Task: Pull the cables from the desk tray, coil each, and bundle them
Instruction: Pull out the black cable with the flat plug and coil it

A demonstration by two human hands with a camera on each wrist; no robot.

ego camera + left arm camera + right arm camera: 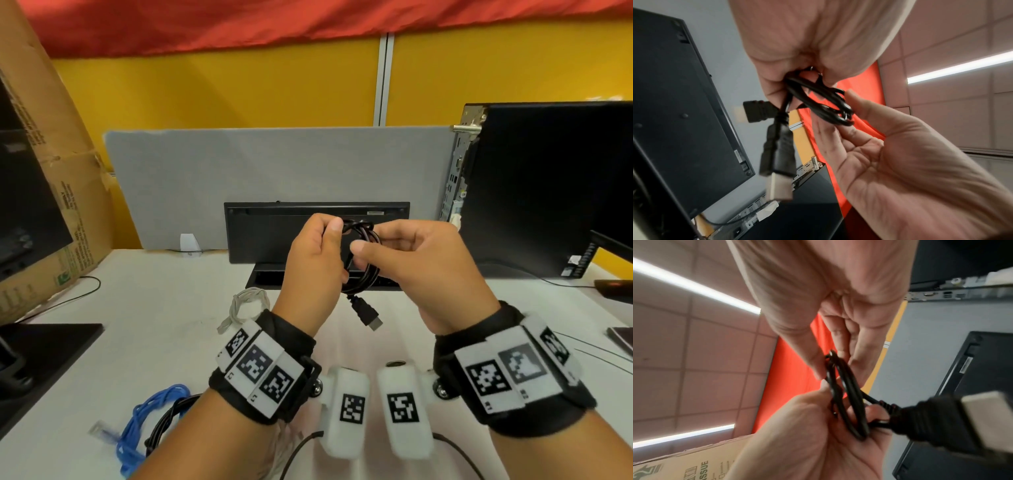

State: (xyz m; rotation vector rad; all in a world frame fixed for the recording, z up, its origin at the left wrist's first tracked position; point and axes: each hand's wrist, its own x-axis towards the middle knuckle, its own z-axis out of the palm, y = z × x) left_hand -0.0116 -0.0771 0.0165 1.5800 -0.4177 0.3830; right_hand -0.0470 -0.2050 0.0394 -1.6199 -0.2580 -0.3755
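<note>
A black HDMI cable (pixel 364 270) is wound into a small coil and held in the air in front of the desk tray (pixel 265 278). My left hand (pixel 329 240) grips the coil's left side, its fingers curled round the strands (pixel 818 100). From the right, my right hand (pixel 376 245) pinches the coil (pixel 846 402) between thumb and fingers. One plug (pixel 369 317) hangs below the hands. The left wrist view shows both plugs (pixel 777 154) dangling together. A coiled grey cable (pixel 246 303) lies on the desk left of my left wrist.
A blue cable (pixel 147 425) and a black coil (pixel 164 419) lie at the near left. A black keyboard (pixel 260 233) leans on the grey divider (pixel 205 171). A computer tower (pixel 548 188) stands on the right, with a cardboard box (pixel 51 171) and a monitor on the left.
</note>
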